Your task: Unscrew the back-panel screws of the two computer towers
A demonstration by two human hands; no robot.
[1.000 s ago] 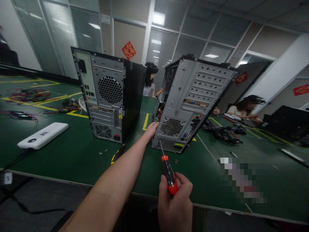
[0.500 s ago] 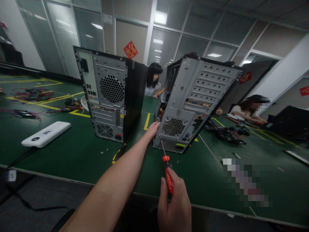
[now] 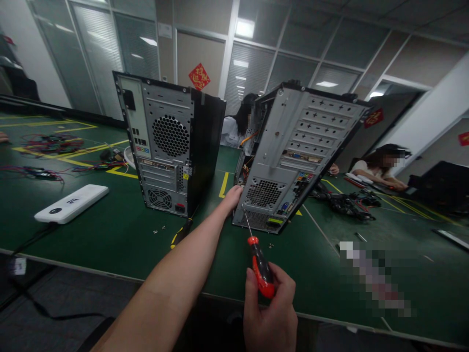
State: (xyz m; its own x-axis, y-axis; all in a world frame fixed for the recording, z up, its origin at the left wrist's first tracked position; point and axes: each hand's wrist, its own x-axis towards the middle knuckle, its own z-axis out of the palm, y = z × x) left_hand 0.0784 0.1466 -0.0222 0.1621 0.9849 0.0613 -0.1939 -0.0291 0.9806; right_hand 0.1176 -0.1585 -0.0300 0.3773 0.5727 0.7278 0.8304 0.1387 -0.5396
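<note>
An opened computer case [image 3: 271, 166] stands tilted on the green table, its metal back facing me. My right hand [image 3: 273, 305] holds the red and black handle of a screwdriver [image 3: 261, 269] between thumb and fingers. The screwdriver's tip touches the lower left corner of the case's back. My left hand [image 3: 233, 196] reaches to the open left side of that case, its fingertips hidden behind the edge. Small screws [image 3: 271, 245] lie below the case, right of the screwdriver. To the left stands a second case [image 3: 168, 146], upright, with a yellow and black tool [image 3: 181, 234] at its foot.
A white power bank [image 3: 71, 203] with a black cable lies on the left. Wire bundles [image 3: 51, 145] spread behind it. Black cables [image 3: 348, 203] lie right of the tilted case. Two people [image 3: 234, 127] sit across the table, one behind the cases, one at the right. More screws [image 3: 159, 230] lie front left.
My right hand has loosened around the handle and shifted slightly down and right, showing more of the handle. The person behind the cases has moved right. My left hand stays in place.
</note>
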